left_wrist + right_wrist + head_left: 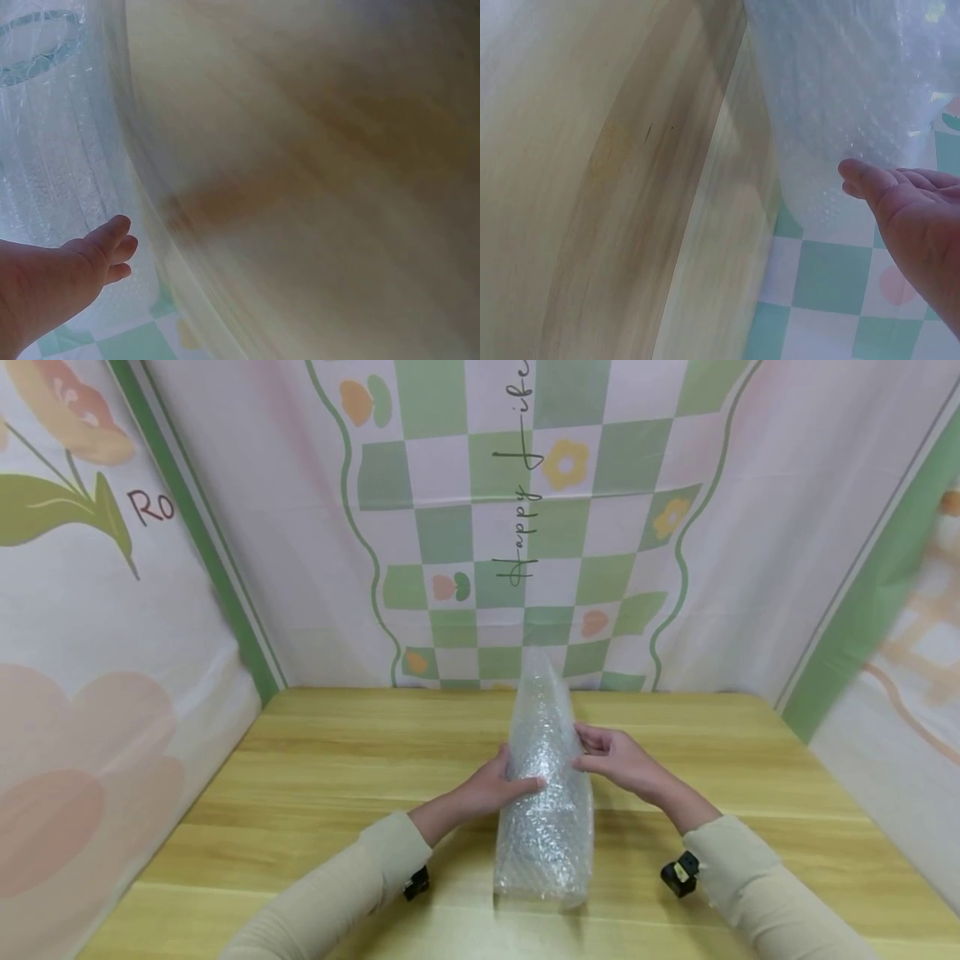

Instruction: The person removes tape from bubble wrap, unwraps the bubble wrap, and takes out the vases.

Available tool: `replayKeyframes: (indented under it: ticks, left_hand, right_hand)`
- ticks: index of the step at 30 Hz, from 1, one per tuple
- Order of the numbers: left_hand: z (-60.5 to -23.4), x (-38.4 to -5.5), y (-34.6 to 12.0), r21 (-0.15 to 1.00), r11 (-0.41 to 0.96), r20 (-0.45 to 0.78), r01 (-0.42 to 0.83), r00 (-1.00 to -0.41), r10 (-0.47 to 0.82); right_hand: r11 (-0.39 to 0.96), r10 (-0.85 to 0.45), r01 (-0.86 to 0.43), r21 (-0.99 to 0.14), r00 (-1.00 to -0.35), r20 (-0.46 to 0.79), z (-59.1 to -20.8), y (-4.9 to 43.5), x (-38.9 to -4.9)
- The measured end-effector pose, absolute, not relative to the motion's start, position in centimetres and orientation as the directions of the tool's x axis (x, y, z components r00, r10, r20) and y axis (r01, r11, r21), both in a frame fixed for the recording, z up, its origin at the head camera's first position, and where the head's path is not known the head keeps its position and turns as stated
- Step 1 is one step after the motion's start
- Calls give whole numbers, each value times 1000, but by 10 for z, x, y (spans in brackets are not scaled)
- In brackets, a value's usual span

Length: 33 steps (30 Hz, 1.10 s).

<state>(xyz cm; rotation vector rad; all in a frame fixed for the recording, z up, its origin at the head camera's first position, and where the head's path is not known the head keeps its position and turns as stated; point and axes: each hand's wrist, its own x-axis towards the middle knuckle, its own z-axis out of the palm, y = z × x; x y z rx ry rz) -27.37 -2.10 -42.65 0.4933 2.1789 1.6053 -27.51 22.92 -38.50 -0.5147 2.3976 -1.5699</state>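
A tall bundle of bubble wrap [543,852] stands over the middle of the table, narrowing to a pointed, loose top. Inside it, in the left wrist view, shows the round greenish rim [52,58] of a clear glass vessel. My left hand [491,789] grips the bundle from its left side, thumb across the front and the other fingers mostly hidden behind. On the opposite side, higher up, my right hand [618,762] pinches the wrap's right edge between thumb and fingers. The right wrist view shows that thumb against the bubbly film [840,90].
The wooden table [337,760] reaches back to a hanging cloth [465,535] with green and white checks. Patterned cloth walls [97,735] flank it on both sides. A small black device [680,874] hangs at each wrist.
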Motion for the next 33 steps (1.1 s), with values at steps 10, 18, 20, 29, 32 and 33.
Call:
replayKeyframes:
  ticks: [10,18,20,29,32,33]
  left_hand:
    - [-426,-273,-20,954,296,-104,50,-869,484]
    - [-427,-274,-20,954,296,-107,50,-864,492]
    - [-428,-274,-20,956,289,-106,50,-860,500]
    - [-428,-275,-22,961,275,-106,45,-854,510]
    - [-428,-275,-22,963,267,-102,45,-852,514]
    - [-428,-275,-22,961,272,-106,44,-852,513]
  right_hand:
    - [357,-425,-177,-917,-905,9,-387,233,-275]
    - [393,-419,-200,-898,-908,19,-384,228,-273]
    - [397,-417,-198,-896,-909,16,-383,226,-272]
    - [436,-397,-208,-875,-918,21,-380,225,-277]
    - [447,-383,-209,-870,-924,25,-379,224,-280]
    - [448,-379,-209,-869,-925,27,-379,224,-281]
